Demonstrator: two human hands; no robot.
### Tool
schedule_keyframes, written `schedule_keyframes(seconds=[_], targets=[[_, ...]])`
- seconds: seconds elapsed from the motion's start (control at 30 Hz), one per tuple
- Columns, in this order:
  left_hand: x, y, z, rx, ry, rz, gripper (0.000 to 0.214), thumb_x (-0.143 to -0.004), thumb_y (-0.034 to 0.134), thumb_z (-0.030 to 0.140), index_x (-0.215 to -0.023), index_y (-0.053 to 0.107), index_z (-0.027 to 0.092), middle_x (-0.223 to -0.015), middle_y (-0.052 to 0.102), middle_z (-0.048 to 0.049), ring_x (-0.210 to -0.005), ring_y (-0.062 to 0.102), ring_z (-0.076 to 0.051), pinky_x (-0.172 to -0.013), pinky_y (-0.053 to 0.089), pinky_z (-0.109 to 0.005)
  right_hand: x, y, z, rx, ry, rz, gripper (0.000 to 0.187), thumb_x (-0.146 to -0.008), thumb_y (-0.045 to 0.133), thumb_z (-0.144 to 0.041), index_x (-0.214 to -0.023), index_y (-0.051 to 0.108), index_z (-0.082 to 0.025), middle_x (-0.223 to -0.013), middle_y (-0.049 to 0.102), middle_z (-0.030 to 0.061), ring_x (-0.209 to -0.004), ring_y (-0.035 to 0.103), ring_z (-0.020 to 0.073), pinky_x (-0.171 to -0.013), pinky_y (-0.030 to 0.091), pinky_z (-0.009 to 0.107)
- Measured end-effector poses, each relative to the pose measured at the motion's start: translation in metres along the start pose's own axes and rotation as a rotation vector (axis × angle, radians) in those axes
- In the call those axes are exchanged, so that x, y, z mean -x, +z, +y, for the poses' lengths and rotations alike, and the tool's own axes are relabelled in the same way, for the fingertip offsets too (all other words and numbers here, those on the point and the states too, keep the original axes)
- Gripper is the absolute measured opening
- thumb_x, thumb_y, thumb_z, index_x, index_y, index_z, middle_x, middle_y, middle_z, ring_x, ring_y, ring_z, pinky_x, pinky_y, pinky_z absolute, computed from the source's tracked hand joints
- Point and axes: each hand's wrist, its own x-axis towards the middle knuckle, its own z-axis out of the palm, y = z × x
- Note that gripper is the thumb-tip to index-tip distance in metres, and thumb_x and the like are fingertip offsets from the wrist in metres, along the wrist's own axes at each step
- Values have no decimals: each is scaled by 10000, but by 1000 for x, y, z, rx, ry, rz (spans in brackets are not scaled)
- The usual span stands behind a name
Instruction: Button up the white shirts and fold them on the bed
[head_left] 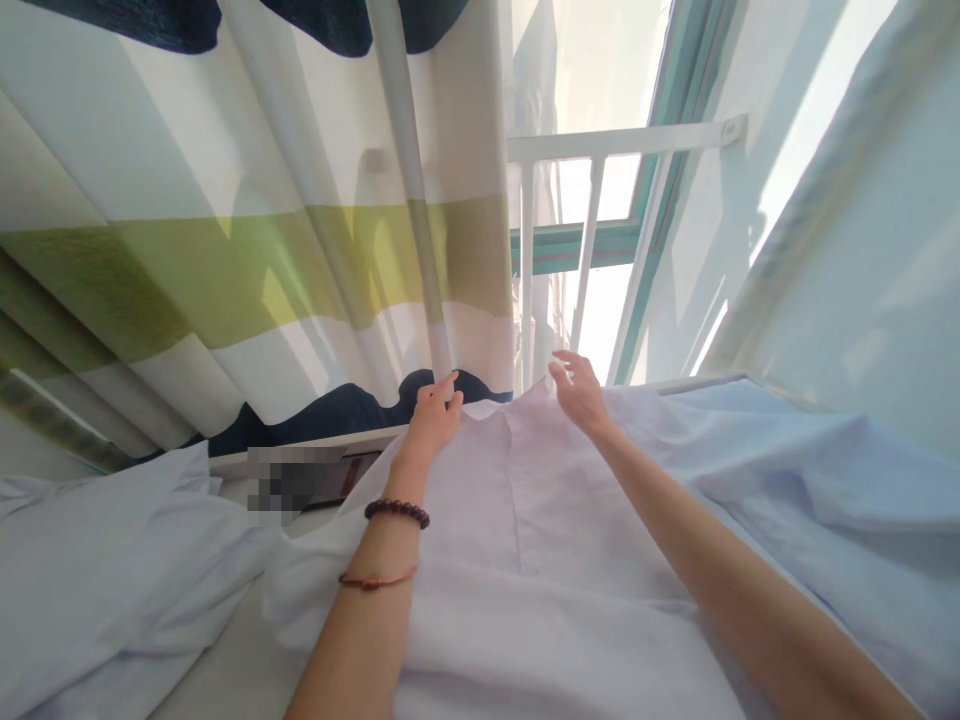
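Note:
A white shirt (540,520) lies spread flat in front of me, its button placket running down the middle and its far end near the window. My left hand (435,412) rests on the shirt's far left edge with the fingers stretched forward; a dark bead bracelet and a red cord sit on that wrist. My right hand (576,388) hovers at the shirt's far right edge, fingers loosely curled and apart, holding nothing I can see.
Pale blue cloth (825,500) is spread on the right and more light fabric (97,560) is bunched at the left. A striped white, green and navy curtain (262,250) hangs behind. A white window rail (622,140) stands beyond the shirt.

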Motion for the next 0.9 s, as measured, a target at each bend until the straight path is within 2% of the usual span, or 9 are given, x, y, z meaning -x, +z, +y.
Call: schedule_keyframes(seconds=[0.07,0.13,0.3,0.43,0.5,0.63,0.77,0.83,0.9], targets=[[1,11,3,12,-27,29,447,-989,329,303,-1362,533,164,-1388,539,-184,-1252,524,-288,-1055,382,-440,-11,6,5,19,20,-30,492,-1004,211,-380,-1258,585,-186,-1387,508,147,-1305,453,237,-1060,363,394],[2,17,1,23,-31,12,377,-970,387,325,-1188,663,189,-1288,630,-139,-1198,570,-282,-1040,407,-419,-15,9,10,35,28,-97,525,-1010,219,-386,-1068,700,-185,-1326,583,132,-1297,475,241,-1062,355,374],[2,11,-11,73,4,6,385,-955,433,426,-963,713,161,-1182,690,-108,-1095,635,-214,-997,448,-289,-14,4,19,61,14,-298,406,-925,500,-414,-663,718,-194,-988,744,69,-962,663,220,-871,448,291],[-1,12,-12,64,-83,69,375,-932,471,456,-940,684,147,-1067,718,-137,-1052,656,-261,-955,476,-340,-16,2,22,112,23,-414,420,-816,650,-485,-518,660,-189,-803,738,50,-729,668,184,-706,458,264],[-1,16,-10,48,-165,124,381,-943,441,437,-999,659,131,-1052,716,-173,-1060,653,-317,-953,469,-425,-17,5,24,161,43,-384,411,-811,649,-528,-577,677,-190,-841,731,59,-800,670,201,-754,458,272],[-1,24,-10,69,-240,154,309,-896,522,422,-914,680,158,-949,740,-182,-1057,650,-393,-995,405,-548,-16,14,27,269,115,-257,471,-956,414,-530,-972,710,-164,-1163,672,149,-1145,579,279,-986,384,379],[-2,26,-15,227,-173,168,158,-767,685,338,-851,694,205,-989,750,-112,-1082,652,-339,-1026,417,-476,-13,17,26,311,153,-305,482,-971,395,-482,-1096,692,-124,-1119,697,195,-1218,542,344,-1083,260,506],[-3,23,-17,343,-125,187,224,-747,690,313,-937,690,195,-1042,737,-98,-1065,663,-284,-982,470,-402,-13,15,25,284,159,-344,447,-940,472,-470,-1140,684,-131,-1090,716,176,-1207,560,343,-1104,231,514],[-3,18,-18,466,-86,199,390,-730,685,310,-1095,656,174,-1050,727,-87,-999,684,-242,-910,518,-359,-15,9,22,226,166,-364,478,-902,542,-447,-1264,618,-145,-1165,697,158,-1201,571,326,-1092,278,493]])
